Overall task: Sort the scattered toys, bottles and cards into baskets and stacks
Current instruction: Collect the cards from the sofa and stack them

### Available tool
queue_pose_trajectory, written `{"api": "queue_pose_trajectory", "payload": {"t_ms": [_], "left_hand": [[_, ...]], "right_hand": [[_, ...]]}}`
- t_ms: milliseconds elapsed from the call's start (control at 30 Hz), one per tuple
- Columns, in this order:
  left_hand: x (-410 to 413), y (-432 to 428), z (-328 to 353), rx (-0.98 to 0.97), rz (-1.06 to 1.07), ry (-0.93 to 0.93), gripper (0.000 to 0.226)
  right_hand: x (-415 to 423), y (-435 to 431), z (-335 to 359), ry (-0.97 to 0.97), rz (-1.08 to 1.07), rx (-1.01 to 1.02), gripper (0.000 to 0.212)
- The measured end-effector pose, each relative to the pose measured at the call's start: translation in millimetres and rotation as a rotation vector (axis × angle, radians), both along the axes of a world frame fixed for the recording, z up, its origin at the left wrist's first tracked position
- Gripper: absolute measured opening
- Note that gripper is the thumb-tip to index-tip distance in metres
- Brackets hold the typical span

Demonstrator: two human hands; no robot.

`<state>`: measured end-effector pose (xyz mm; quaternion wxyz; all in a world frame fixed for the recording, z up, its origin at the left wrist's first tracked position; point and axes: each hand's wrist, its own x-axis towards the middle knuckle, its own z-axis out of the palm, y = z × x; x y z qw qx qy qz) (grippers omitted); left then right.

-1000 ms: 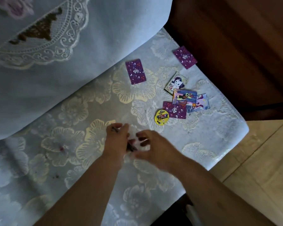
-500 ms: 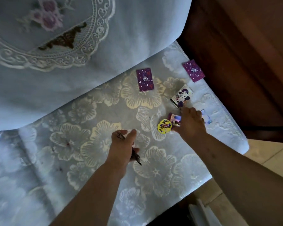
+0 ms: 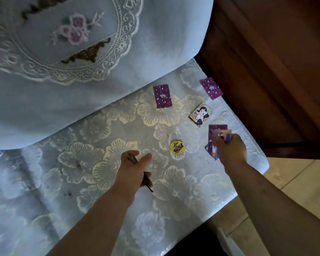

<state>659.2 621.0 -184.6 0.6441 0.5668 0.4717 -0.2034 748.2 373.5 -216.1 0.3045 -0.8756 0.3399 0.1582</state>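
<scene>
- Cards (image 3: 218,130): thin, light, glossy rectangles, probably bendable; a few at the cover's right edge, pinched in the curled fingers of the right hand (image 3: 232,152); blur hides the exact grip.
- Stack (image 3: 148,181): clasped edgewise in the left hand (image 3: 135,168).
- Handling: likely slippery against each other; best lifted by an edge or corner.
- Strays: purple back (image 3: 162,96), second purple back (image 3: 211,88), pony card (image 3: 200,113), round yellow disc (image 3: 177,146).
- Cover (image 3: 100,182): soft, pale-blue, raised floral weave.
</scene>
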Motion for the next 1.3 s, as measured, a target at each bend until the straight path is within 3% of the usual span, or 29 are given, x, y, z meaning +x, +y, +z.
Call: {"api": "queue_pose_trajectory", "payload": {"t_ms": [67,133,200,267,367,433,500,567,633,733,800,967,1167,1300], "left_hand": [[-0.2,1.2,0.3,0.019,0.000,0.012,0.025],[3.7,-0.1,0.6,0.034,0.005,0.017,0.026],[12.3,-1.8,-2.6,0.056,0.016,0.033,0.029],[22.8,-2.7,-3.2,0.069,0.068,0.024,0.032],[37.4,-9.0,-8.1,0.071,0.134,0.047,0.033],[45.8,-14.9,-9.0,0.069,0.183,0.048,0.034],[53.1,-22.0,-12.6,0.073,0.210,0.059,0.033],[60.6,-30.2,-15.6,0.069,0.248,0.063,0.030],[67.1,-36.9,-18.0,0.059,0.272,0.057,0.027],[75.4,-44.2,-19.9,0.042,0.298,0.056,0.027],[79.7,-46.1,-19.4,0.052,0.304,0.059,0.030],[85.3,-50.2,-17.1,0.058,0.308,0.054,0.032],[84.8,-49.5,-14.9,0.071,0.303,0.054,0.033],[80.0,-45.3,-13.9,0.067,0.297,0.051,0.031]], "right_hand": [[-1.1,-4.4,-13.4,0.160,-0.289,0.091,0.048],[-1.8,-5.3,-32.1,0.259,-0.427,0.192,0.069],[4.9,-3.8,-48.0,0.322,-0.385,0.162,0.087],[14.7,-5.0,-61.3,0.346,-0.291,0.178,0.085],[32.1,-1.1,-49.0,0.236,0.026,0.078,0.049],[50.4,-1.0,-41.7,0.109,0.431,-0.098,0.038],[75.4,4.8,-31.2,-0.020,0.899,-0.363,0.048],[98.5,7.2,-33.3,-0.067,1.211,-0.500,0.066],[115.5,8.5,-40.8,-0.035,1.358,-0.533,0.071],[142.8,13.2,-37.6,-0.022,1.520,-0.576,0.048],[152.3,13.1,-31.4,-0.021,1.379,-0.516,0.034],[168.7,8.9,-32.1,0.057,0.971,-0.364,0.043],[123.4,18.5,-27.5,0.015,1.186,-0.207,0.054],[136.6,26.8,-27.3,-0.094,1.044,-0.225,0.045]]}}
